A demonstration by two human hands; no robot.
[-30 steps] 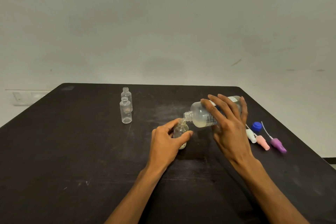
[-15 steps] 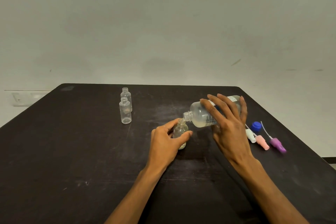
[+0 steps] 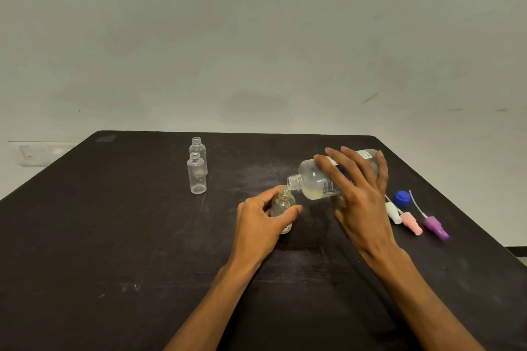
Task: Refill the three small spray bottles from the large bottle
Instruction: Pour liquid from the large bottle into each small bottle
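Nearest, the left hand [image 3: 261, 222] grips a small bottle [image 3: 282, 205] standing on the table [image 3: 114, 236], thumb and fingers curled round its body below the open neck. Just right of it the right hand [image 3: 360, 202] holds the large bottle [image 3: 316, 179] tipped almost level, fingers spread over its side, its mouth just above the small neck; a thin stream seems to pass between them. The large bottle looks like thin clear plastic, little liquid left, so probably light and easy to squeeze; a hold round mid-body gives control of the tilt. The small one is likely light and tippy, so bracing it low seems wise. To the right lie three spray tops [image 3: 410, 222] and a blue cap [image 3: 401, 197]. Farther back left stand two more small bottles [image 3: 196, 174], open and apparently empty, one close behind the other
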